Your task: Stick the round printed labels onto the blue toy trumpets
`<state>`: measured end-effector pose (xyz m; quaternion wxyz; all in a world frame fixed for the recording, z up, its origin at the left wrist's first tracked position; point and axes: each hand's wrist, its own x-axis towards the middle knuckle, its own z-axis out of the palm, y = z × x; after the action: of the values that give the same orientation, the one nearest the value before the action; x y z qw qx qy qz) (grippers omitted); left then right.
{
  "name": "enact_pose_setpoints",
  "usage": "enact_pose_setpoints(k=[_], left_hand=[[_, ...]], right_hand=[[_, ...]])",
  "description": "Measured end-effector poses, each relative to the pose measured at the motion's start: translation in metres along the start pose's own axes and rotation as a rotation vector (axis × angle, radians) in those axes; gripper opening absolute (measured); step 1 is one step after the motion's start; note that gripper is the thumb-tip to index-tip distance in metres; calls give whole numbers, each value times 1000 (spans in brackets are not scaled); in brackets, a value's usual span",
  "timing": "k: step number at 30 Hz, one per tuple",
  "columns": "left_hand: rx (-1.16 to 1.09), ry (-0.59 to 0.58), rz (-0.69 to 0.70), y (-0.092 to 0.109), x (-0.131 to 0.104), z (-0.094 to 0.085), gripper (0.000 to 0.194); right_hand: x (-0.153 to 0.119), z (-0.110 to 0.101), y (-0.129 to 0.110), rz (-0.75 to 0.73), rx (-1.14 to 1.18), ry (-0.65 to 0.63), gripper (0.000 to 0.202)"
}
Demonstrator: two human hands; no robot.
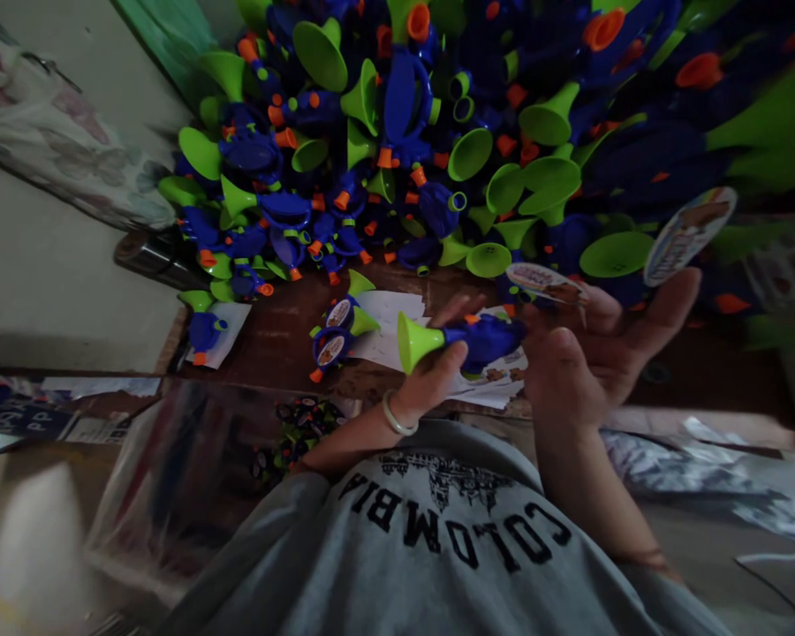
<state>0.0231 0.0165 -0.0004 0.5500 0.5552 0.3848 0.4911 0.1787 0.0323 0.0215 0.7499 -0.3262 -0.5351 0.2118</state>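
My left hand [432, 375], with a pale bangle at the wrist, is closed around a toy trumpet [483, 340] with a blue body and a lime-green bell pointing left. Beside the trumpet's other end, my right hand [586, 353] has its fingers spread. One oval printed sticker [691, 234] clings at a fingertip of that hand, and another oval sticker [547, 284] is at its other fingers. Sheets of white paper [494, 389] lie under the held trumpet. Left of them, another trumpet [335, 334] bears two oval stickers.
A large heap of blue, green and orange toy trumpets [404, 115] covers the back of the brown table [271, 331]. One trumpet [203, 334] lies on paper at the left edge. A plastic-lined box [139, 495] below the table edge contains several trumpets.
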Motion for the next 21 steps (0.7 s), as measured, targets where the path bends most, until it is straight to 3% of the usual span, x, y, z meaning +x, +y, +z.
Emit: enact_pose_setpoints(k=[3,8,13,17,21], left_hand=[[-156,134,-47,6,7,0,73],[-149,54,-10,6,6,-2,86],[-139,36,70,2,-4,-6,77],[-113,25,44,7,-6,-6,72],[-52,19,64,11,-4,-4,68]], right_hand=[[-1,-5,-3,24,-68,16,81],[-7,1,-14,129,-89,23,88],[-9,6,-24,138,-121,-28,90],[-7,6,-30,146,-186,-106,88],[-6,7,-32,159,-159,-82,87]])
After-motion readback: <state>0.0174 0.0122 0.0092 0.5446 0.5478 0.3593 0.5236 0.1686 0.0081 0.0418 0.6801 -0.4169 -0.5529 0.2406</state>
